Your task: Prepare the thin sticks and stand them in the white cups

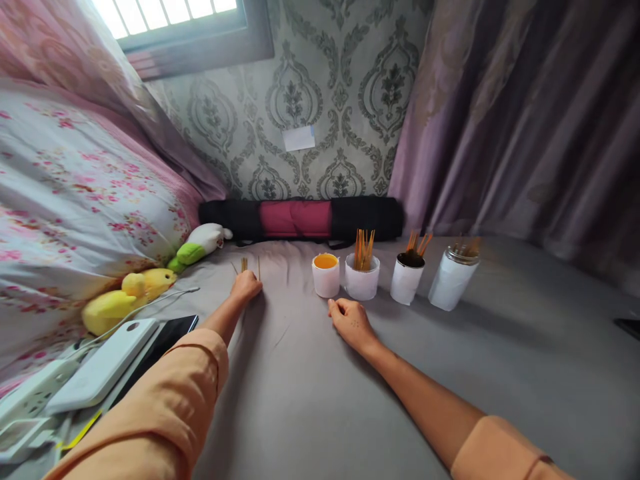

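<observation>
My left hand is closed around a small bunch of thin brown sticks; their tips poke up above the fist, a few splayed to the sides. My right hand has its fingers pinched together in front of a white-wrapped cup with an orange inside. Anything within that pinch is too small to make out. To the right, a wider white container holds upright orange-brown sticks. Beyond it, a white-wrapped jar with a dark top holds orange sticks, and a taller jar holds blurred brownish ones.
A grey sheet covers the surface. A black and maroon roll lies against the wall. On the left are plush toys, a white power bank, a dark phone, cables and a power strip.
</observation>
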Motion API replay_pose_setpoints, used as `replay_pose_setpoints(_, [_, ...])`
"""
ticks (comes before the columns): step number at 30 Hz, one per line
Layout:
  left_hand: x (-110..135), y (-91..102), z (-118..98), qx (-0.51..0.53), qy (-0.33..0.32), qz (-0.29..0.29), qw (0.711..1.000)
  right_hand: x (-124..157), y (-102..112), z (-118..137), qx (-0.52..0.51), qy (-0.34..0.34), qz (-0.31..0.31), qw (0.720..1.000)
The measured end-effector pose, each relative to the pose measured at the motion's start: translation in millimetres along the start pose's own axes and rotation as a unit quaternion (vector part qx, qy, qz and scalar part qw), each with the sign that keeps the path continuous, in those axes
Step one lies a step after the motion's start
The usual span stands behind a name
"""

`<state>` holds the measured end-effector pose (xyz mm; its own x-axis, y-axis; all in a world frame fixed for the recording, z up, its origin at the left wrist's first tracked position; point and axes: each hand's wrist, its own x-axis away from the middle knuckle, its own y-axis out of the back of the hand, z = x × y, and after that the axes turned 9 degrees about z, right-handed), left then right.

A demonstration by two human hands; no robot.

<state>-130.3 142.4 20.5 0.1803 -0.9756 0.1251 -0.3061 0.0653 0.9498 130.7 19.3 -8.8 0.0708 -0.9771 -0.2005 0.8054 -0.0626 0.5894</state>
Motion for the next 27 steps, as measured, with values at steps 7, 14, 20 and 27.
replay_pose_setpoints(7, [1.1, -2.5, -0.1, 0.003, 0.004, 0.002, 1.0, 1.3, 1.3, 1.9, 0.005, -0.002, -0.002, 1.0])
replay_pose_setpoints(14, [2.2, -3.1, -1.6, 0.02, 0.008, -0.006, 1.0, 1.0, 1.7, 2.0, 0.005, -0.003, 0.0, 1.0])
replay_pose_setpoints(20, [1.9, -4.3, -3.7, 0.044, 0.028, -0.016, 0.999, 1.1, 2.0, 2.1, 0.004, -0.007, 0.0, 1.0])
replay_pose_setpoints(27, [-1.5, -4.9, -1.9, 0.115, 0.04, -0.019, 0.992, 1.0, 0.8, 0.6, -0.001, -0.002, -0.001, 1.0])
